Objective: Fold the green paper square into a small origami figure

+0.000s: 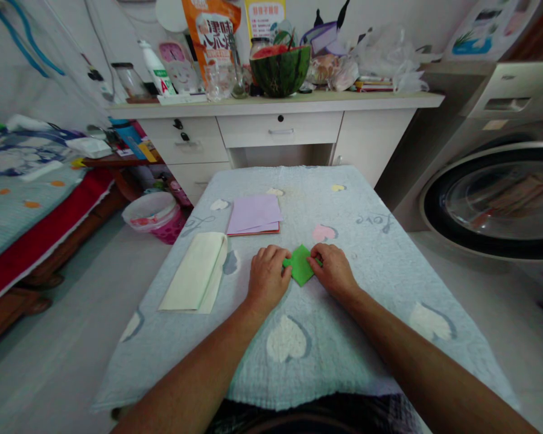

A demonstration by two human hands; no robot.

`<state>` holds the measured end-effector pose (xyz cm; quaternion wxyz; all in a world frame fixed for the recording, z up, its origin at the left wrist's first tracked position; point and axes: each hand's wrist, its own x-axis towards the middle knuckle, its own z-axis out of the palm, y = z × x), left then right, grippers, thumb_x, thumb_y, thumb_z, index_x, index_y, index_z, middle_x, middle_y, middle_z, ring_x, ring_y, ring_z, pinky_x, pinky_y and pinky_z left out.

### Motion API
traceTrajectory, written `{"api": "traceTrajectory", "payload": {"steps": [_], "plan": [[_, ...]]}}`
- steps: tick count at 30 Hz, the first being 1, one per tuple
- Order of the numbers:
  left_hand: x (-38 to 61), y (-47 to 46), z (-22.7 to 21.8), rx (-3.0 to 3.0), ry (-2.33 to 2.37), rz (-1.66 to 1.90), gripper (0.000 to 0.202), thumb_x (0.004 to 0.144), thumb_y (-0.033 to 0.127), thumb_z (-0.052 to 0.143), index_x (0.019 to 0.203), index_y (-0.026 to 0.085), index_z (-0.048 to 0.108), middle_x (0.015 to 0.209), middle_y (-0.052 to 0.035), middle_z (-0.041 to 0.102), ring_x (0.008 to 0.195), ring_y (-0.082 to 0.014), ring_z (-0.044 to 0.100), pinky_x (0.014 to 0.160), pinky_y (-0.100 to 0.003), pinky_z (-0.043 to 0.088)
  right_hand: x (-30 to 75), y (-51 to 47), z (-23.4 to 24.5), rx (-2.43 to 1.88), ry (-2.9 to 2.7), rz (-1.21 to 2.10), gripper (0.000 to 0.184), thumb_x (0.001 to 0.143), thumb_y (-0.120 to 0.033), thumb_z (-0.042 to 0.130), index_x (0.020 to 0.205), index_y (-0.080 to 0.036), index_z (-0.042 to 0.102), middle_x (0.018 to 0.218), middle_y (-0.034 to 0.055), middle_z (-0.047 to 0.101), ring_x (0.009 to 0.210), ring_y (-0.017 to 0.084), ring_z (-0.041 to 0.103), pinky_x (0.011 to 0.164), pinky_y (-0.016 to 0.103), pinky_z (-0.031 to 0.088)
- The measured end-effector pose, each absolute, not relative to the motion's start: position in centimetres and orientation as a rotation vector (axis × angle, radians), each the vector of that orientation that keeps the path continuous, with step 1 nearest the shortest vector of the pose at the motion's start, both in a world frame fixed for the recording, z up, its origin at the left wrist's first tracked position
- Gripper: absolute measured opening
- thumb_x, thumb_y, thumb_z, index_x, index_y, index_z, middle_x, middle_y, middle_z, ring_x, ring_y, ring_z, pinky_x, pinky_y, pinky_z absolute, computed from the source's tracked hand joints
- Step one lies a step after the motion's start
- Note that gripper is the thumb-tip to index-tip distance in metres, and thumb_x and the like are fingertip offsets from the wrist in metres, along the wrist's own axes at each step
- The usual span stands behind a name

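A small folded piece of green paper (pixel 301 265) lies on the cloth-covered table between my hands, one corner pointing away from me. My left hand (pixel 270 272) pinches a narrow green tab at its left side. At the right side, my right hand (pixel 332 268) grips the paper's edge between thumb and fingers, which hide part of it. Just beyond my left hand sits a stack of square paper (pixel 256 213), purple on top with a red edge underneath. Further left is a folded pale-green sheet (pixel 194 271).
The table wears a light blue cloth (pixel 375 337) with heart patterns. Behind it stands a white desk (pixel 280 126) bearing a cut watermelon (pixel 281 72), bottles and bags. A washing machine (pixel 493 181) is at right; a pink bin (pixel 163 223) and a bed (pixel 31 211) are at left.
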<state>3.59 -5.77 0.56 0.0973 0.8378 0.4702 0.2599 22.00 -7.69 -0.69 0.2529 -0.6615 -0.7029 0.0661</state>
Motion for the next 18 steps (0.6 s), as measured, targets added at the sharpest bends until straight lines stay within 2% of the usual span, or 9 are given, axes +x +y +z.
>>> {"api": "traceTrajectory", "payload": {"steps": [7, 12, 18], "plan": [[3.6, -5.9, 0.0, 2.567, 1.085, 0.601, 0.021, 0.087, 0.011, 0.049, 0.092, 0.021, 0.067, 0.090, -0.0037, 0.065, 0.089, -0.0192, 0.055, 0.082, -0.033, 0.045, 22.2, -7.7, -0.8, -1.852, -1.956, 0.075, 0.007, 0.084, -0.021, 0.060, 0.081, -0.018, 0.065, 0.085, 0.0069, 0.061, 0.084, 0.022, 0.052, 0.074, 0.033, 0.033], [3.7, -6.0, 0.2, 2.524, 1.096, 0.613, 0.011, 0.084, 0.018, 0.057, 0.090, 0.020, 0.065, 0.093, -0.0049, 0.062, 0.091, -0.0206, 0.055, 0.084, -0.035, 0.045, 22.4, -8.1, -0.5, -1.784, -2.043, 0.171, 0.012, 0.085, -0.030, 0.060, 0.086, -0.020, 0.066, 0.089, 0.0074, 0.060, 0.088, 0.024, 0.050, 0.076, 0.034, 0.032], [3.8, -6.0, 0.2, 2.443, 1.119, 0.636, 0.008, 0.079, 0.021, 0.064, 0.088, 0.021, 0.063, 0.094, -0.0041, 0.059, 0.094, -0.0216, 0.054, 0.083, -0.035, 0.044, 22.4, -8.8, -0.2, -1.763, -2.148, 0.186, 0.033, 0.081, -0.046, 0.064, 0.098, -0.019, 0.061, 0.098, 0.0093, 0.056, 0.092, 0.027, 0.048, 0.078, 0.037, 0.032]]}}
